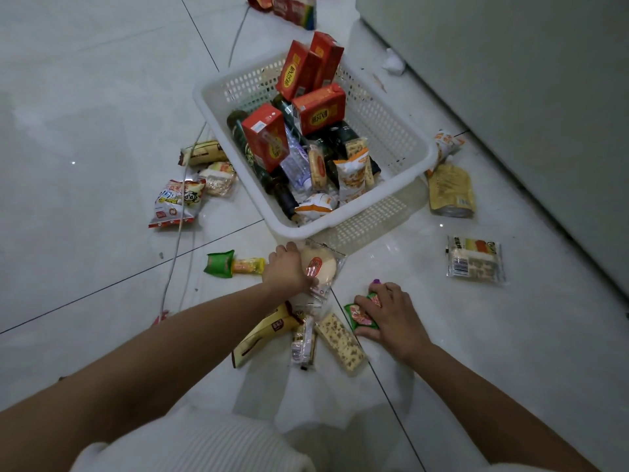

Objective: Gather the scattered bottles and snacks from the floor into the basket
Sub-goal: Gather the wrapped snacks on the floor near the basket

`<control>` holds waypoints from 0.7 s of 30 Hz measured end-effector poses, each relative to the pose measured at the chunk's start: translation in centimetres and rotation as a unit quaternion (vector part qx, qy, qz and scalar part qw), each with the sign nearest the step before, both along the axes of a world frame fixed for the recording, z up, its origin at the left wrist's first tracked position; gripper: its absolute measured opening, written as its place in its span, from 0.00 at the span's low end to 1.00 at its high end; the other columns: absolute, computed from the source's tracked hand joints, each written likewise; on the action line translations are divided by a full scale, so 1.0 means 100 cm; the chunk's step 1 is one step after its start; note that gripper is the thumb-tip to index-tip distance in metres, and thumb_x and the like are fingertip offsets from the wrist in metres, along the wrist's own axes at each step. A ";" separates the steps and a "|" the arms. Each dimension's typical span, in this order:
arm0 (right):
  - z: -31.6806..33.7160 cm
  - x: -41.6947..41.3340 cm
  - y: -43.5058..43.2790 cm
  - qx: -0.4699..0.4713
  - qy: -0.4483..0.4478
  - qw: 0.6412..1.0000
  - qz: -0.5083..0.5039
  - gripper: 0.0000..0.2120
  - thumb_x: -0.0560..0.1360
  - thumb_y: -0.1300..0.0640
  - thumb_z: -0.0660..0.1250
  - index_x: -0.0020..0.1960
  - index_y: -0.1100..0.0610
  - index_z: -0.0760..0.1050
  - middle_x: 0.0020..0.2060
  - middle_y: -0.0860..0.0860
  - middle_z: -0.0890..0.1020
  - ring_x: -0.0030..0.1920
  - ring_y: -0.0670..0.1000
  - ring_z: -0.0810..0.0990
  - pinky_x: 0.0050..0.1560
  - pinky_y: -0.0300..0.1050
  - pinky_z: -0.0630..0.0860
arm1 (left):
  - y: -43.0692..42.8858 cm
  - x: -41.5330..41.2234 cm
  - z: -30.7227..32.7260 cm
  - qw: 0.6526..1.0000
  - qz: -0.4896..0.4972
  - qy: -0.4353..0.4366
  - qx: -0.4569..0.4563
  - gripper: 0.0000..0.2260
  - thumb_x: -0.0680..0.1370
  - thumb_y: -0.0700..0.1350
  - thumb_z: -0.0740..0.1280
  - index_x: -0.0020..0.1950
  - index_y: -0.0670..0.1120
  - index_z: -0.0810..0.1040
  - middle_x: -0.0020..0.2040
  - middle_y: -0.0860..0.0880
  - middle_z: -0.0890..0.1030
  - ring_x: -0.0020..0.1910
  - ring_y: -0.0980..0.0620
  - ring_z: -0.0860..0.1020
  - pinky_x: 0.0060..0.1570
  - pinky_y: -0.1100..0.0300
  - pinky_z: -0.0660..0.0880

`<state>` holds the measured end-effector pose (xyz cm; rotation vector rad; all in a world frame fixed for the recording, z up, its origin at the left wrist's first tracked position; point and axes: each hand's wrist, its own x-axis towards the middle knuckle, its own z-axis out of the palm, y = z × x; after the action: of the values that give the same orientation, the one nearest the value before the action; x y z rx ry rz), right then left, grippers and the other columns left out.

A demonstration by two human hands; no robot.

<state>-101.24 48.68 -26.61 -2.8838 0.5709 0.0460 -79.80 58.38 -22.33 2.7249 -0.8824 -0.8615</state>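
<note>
A white plastic basket point(405, 131) stands on the tiled floor, holding red drink cartons point(318, 109), dark bottles point(243, 141) and snack packs. Just in front of its near rim, my left hand point(284, 270) grips a round bun in a clear wrapper point(318, 267). My right hand point(391, 311) lies on a small green snack packet point(362, 316) on the floor, fingers curled over it. Between my arms lie a tan carton point(262, 335), a clear-wrapped cracker pack point(303, 342) and a nougat bar point(340, 340).
More snacks are scattered around: a green-and-yellow pack point(233, 264), a red-white chip bag point(177, 202), two packs point(211, 165) left of the basket, a yellow pouch point(449, 190), a sandwich pack point(474, 260). A white cable point(177, 240) crosses the floor. A grey wall point(527, 97) runs along the right.
</note>
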 end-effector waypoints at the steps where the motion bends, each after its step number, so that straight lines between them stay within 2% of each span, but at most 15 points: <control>1: -0.001 -0.002 -0.001 -0.009 -0.009 1.000 0.014 0.24 0.66 0.33 0.60 0.56 0.46 0.71 0.52 0.52 0.74 0.50 0.54 0.68 0.38 0.49 0.78 | 0.000 0.001 -0.001 1.000 0.012 0.021 -0.004 0.34 0.66 0.53 0.78 0.65 0.42 0.67 0.60 0.42 0.71 0.60 0.43 0.72 0.57 0.49 0.74; 5: 0.003 -0.007 0.003 -0.021 0.016 0.999 0.031 0.22 0.67 0.35 0.62 0.54 0.48 0.70 0.43 0.54 0.77 0.38 0.54 0.75 0.22 0.43 0.71 | 0.004 0.001 -0.001 0.995 0.050 0.085 -0.005 0.33 0.63 0.54 0.79 0.61 0.44 0.71 0.58 0.44 0.75 0.54 0.45 0.75 0.53 0.50 0.77; 8: 0.004 -0.007 0.011 -0.010 0.043 0.999 0.021 0.27 0.61 0.38 0.74 0.53 0.49 0.70 0.39 0.55 0.76 0.32 0.53 0.75 0.17 0.40 0.66 | 0.007 -0.001 0.001 0.990 0.076 0.117 -0.031 0.31 0.65 0.50 0.79 0.63 0.43 0.70 0.59 0.43 0.75 0.56 0.45 0.75 0.52 0.53 0.76; 12: 0.003 -0.011 0.015 0.006 0.037 0.999 -0.001 0.29 0.59 0.42 0.79 0.52 0.51 0.70 0.37 0.55 0.74 0.28 0.52 0.75 0.17 0.40 0.66 | 0.009 -0.006 0.008 0.981 0.083 0.165 -0.062 0.27 0.70 0.45 0.76 0.64 0.43 0.67 0.60 0.44 0.76 0.58 0.45 0.75 0.48 0.57 0.72; 15: 0.006 -0.012 0.017 0.038 0.048 0.998 -0.027 0.27 0.61 0.44 0.78 0.52 0.51 0.70 0.38 0.55 0.73 0.27 0.52 0.75 0.19 0.40 0.65 | 0.008 -0.009 0.019 0.970 0.087 0.212 -0.079 0.27 0.71 0.42 0.74 0.66 0.44 0.66 0.61 0.44 0.75 0.59 0.45 0.74 0.51 0.56 0.74; 18: 0.017 -0.014 0.011 0.116 0.025 0.985 -0.122 0.19 0.68 0.47 0.74 0.55 0.52 0.74 0.43 0.55 0.72 0.34 0.55 0.78 0.28 0.41 0.67 | 0.010 -0.007 0.035 0.941 0.080 0.314 -0.096 0.26 0.73 0.39 0.72 0.67 0.45 0.65 0.59 0.45 0.75 0.55 0.47 0.76 0.51 0.54 0.77; 21: 0.040 -0.014 -0.014 0.105 -0.027 0.978 -0.179 0.17 0.69 0.51 0.73 0.56 0.54 0.77 0.46 0.57 0.73 0.38 0.57 0.79 0.32 0.44 0.71 | 0.006 0.004 0.065 0.916 -0.008 0.390 -0.093 0.20 0.75 0.38 0.70 0.64 0.46 0.68 0.54 0.47 0.77 0.49 0.50 0.77 0.47 0.57 0.77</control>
<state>-102.59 47.33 -22.61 -2.5304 1.0004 -0.0236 -79.44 59.01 -15.82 1.9200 -0.7394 -1.5959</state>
